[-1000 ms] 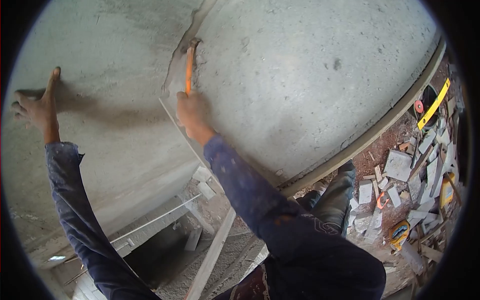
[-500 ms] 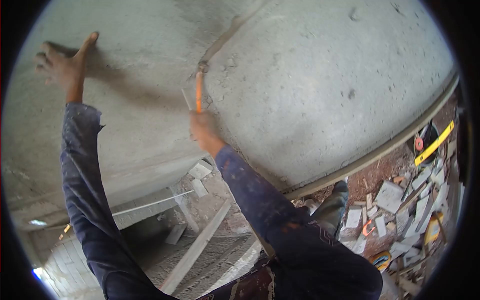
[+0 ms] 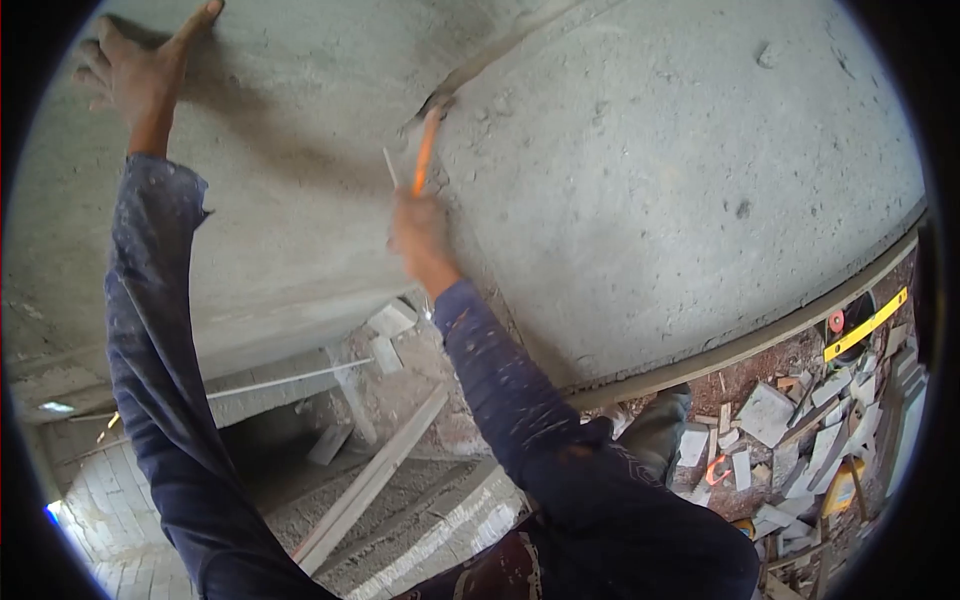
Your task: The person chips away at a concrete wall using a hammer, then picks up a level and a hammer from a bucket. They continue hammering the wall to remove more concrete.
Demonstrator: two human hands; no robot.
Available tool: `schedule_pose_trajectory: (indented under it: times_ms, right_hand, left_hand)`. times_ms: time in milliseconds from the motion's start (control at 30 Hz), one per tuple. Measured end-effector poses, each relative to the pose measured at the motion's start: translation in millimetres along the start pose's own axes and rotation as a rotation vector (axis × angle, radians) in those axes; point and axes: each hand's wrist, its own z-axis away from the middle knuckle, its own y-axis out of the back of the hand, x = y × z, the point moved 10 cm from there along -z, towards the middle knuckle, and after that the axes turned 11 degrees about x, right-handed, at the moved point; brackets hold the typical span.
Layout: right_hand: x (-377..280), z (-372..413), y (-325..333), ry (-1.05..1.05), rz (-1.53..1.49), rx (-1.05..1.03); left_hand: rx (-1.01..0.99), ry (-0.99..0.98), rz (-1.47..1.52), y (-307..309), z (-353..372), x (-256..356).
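Note:
My left hand (image 3: 142, 72) lies spread on the grey concrete surface (image 3: 290, 215) at the upper left, holding nothing. Near the middle, my right hand (image 3: 422, 232) is closed round an orange-handled tool (image 3: 425, 150), slightly blurred. The tool's far end meets the concrete at the lower end of a long dark groove (image 3: 490, 55), where loose crumbs lie. A thin pale strip (image 3: 390, 167) sticks out beside the tool at my right hand; whether I hold it too is unclear.
A wooden edge board (image 3: 740, 365) borders the concrete at the lower right. Beyond it are a yellow level (image 3: 866, 325), a red reel (image 3: 836, 321) and broken tile pieces (image 3: 767, 414) on the ground. A long plank (image 3: 375, 475) slants across the lower middle.
The view has shifted a little. My right hand and the orange tool appear slightly higher and farther right, with the tool more tilted. My left hand appears higher, still spread.

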Motion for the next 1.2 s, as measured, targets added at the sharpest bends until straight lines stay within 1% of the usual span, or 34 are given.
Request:
schedule_pose_trajectory:
  times_ms: [67,100,133,200,233,267,300,333,367,400,467,500,533,567,600,633,667,700,733,767,800,833,867,900,933,1000,1033,1100,1133,1167,1200]
  right_hand:
    - [-48.9,28.2,44.2,0.07,-0.304,0.031]
    - [-82.8,29.6,72.6,0.238,-0.445,0.135]
    - [-95.5,41.3,99.7,0.368,-0.574,0.238]
    - [-134.1,62.3,146.9,0.788,-1.019,0.235]
    - [-135.5,55.5,136.0,0.793,-1.019,0.227]
    - [-116.7,52.5,139.3,0.741,-0.946,0.538]
    - [-97.6,58.3,143.8,0.679,-0.86,0.84]
    - [-89.2,59.5,138.9,0.685,-0.863,0.834]
    - [-74.8,47.8,119.3,0.531,-0.681,0.647]
    - [-56.7,38.2,97.5,0.385,-0.503,0.458]
    - [-20.6,27.5,45.0,0.095,-0.128,0.06]
    - [-31.9,36.8,53.3,0.107,-0.367,0.009]
    - [-65.9,40.1,70.0,0.15,-0.615,-0.036]
    - [-109.1,43.6,98.4,0.383,-0.706,0.125]
    - [-129.0,56.8,125.8,0.583,-0.783,0.301]
    - [-129.2,53.5,129.3,0.566,-0.78,0.304]
    - [-137.4,55.2,146.4,0.677,-0.866,0.424]
    - [-142.2,58.6,159.3,0.786,-0.949,0.548]
    - [-96.9,30.7,134.3,0.958,-0.514,0.812]
    - [-49.6,7.5,105.3,1.054,-0.098,1.148]
    - [-23.6,-31.6,76.3,0.449,-0.182,0.511]
    - [16.8,-1.0,16.0,-0.156,-0.235,-0.132]
    - [-1.6,12.9,19.7,-0.145,-0.239,-0.129]
    - [-26.9,19.6,36.1,-0.033,-0.321,-0.04]
    - [-39.6,28.6,51.0,0.059,-0.404,0.047]
    - [-93.4,25.6,96.1,0.461,-0.492,0.276]
    - [-104.1,27.3,94.4,0.459,-0.488,0.272]
    - [-118.1,40.0,119.0,0.534,-0.758,0.502]
    - [-88.9,20.5,103.2,0.801,-0.333,0.742]
    - [-59.8,4.7,73.0,1.039,0.122,0.961]
    - [-62.0,24.1,80.5,1.038,0.124,0.966]
  left_hand:
    - [0.023,-0.07,-0.017,-5.2,-0.4,-0.1]
    - [0.053,-0.057,-0.013,-7.9,-11.7,1.4]
    - [0.04,-0.077,0.03,-4.5,-11.7,3.6]
    - [-0.013,-0.103,0.074,-0.9,5.0,22.2]
    - [0.03,0.081,0.063,4.4,4.2,25.6]
    - [0.07,0.264,0.054,9.4,7.7,18.4]
    - [0.077,0.264,0.05,5.5,8.2,9.3]
    - [0.101,0.223,-0.004,2.1,7.2,1.5]
    - [0.117,0.182,-0.049,-2.8,8.5,-2.8]
    - [0.127,0.187,-0.042,1.7,5.8,5.8]
    - [0.061,0.257,-0.045,8.1,4.5,11.8]
    - [0.029,0.25,-0.05,7.2,14.7,7.4]
    - [0.062,0.235,-0.083,3.0,16.3,5.1]
    - [0.127,0.225,-0.119,0.6,8.3,4.3]
    - [0.121,0.221,-0.116,3.8,7.2,10.0]
    - [0.064,0.252,-0.028,8.7,7.9,15.1]
    - [0.025,0.287,0.059,8.9,6.3,16.1]
    - [0.025,0.286,0.052,8.5,7.8,14.9]
    - [0.046,0.263,-0.033,10.0,9.8,16.2]
    - [0.073,0.243,-0.111,10.9,9.3,20.0]
    - [0.077,0.246,-0.105,9.8,10.0,18.5]
    - [0.081,0.236,-0.076,8.4,11.0,12.2]
    - [0.092,0.227,-0.045,4.1,8.6,7.1]
    - [0.097,0.234,-0.049,-0.2,7.2,0.3]
    - [0.062,0.232,-0.037,-5.2,7.4,-6.5]
    - [0.036,0.229,-0.027,-8.1,6.6,-6.9]
    - [0.021,0.263,-0.053,-4.6,8.3,2.4]
    - [0.008,0.3,-0.083,-1.1,10.7,1.2]
    - [0.019,0.293,-0.077,-1.5,10.9,1.1]
    - [0.033,0.286,-0.069,-1.7,9.6,2.5]
    - [0.031,0.288,-0.064,0.4,10.8,3.1]
